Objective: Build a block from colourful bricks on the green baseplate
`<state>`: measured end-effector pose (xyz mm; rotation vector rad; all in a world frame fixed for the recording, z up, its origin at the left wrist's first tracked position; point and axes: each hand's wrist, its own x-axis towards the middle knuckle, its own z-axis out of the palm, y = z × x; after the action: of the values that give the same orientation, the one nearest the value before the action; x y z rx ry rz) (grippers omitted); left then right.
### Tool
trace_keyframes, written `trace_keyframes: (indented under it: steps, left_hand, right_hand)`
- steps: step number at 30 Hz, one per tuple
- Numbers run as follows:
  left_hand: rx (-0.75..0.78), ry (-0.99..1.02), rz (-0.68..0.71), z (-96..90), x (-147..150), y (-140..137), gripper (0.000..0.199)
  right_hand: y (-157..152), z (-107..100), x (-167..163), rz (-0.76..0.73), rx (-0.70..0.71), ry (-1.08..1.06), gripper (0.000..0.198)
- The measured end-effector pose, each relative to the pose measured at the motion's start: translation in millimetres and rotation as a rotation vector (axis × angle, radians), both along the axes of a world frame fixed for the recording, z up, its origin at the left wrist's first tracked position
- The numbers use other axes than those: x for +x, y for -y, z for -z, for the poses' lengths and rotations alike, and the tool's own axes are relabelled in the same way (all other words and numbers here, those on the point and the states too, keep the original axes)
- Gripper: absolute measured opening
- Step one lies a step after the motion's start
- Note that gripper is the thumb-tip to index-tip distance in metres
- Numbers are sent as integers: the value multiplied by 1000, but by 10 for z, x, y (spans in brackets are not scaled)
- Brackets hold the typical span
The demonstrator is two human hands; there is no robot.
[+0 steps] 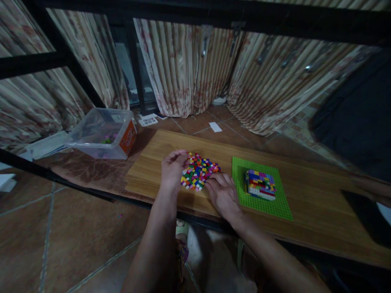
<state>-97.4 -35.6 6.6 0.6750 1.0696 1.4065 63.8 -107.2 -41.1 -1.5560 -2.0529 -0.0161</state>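
Note:
A pile of small multicoloured toy bricks (197, 173) lies on the wooden board between my two hands. My left hand (173, 169) is at the pile's left edge, its thumb and fingers pinched together; whatever they hold is too small to make out. At the right edge of the bricks rests my right hand (223, 194), fingers bent inward and close together at the bricks, their tips partly hidden. To its right, a green baseplate (264, 207) carries a hollow block built of stacked coloured bricks (260, 184).
A clear plastic bin (104, 150) with an orange label and some bricks inside stands left of the wooden board (159, 146). A white card (215, 127) lies on the tiles beyond. Another person's arm (371, 188) and a dark flat object (365, 215) are at the right.

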Motion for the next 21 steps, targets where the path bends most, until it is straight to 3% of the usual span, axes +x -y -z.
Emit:
trace_keyframes:
  steps: [3,6,9,11,15,21]
  left_hand:
    - [12,-88,114,-15,96,33,27]
    - [38,-129,337,-37,271,136,32]
    - [48,-87,540,-38,496,288,36]
    - [68,-68,570,-31,638,374,35]
    - [108,-72,499,-22,842,441,28]
    - [157,-101,459,5,1057,437,19]
  right_hand:
    - [-74,-121,120,88,-14,-339,26]
    - [-95,-234,256,153,-96,-765,28]
    - [-57,-310,348,162,-146,-1034,27]
    - [-17,-340,378,173,-131,-1126,27]
    - [52,-361,431,179,-131,-1201,25]
    - [111,-323,588,176,-81,-1119,20]
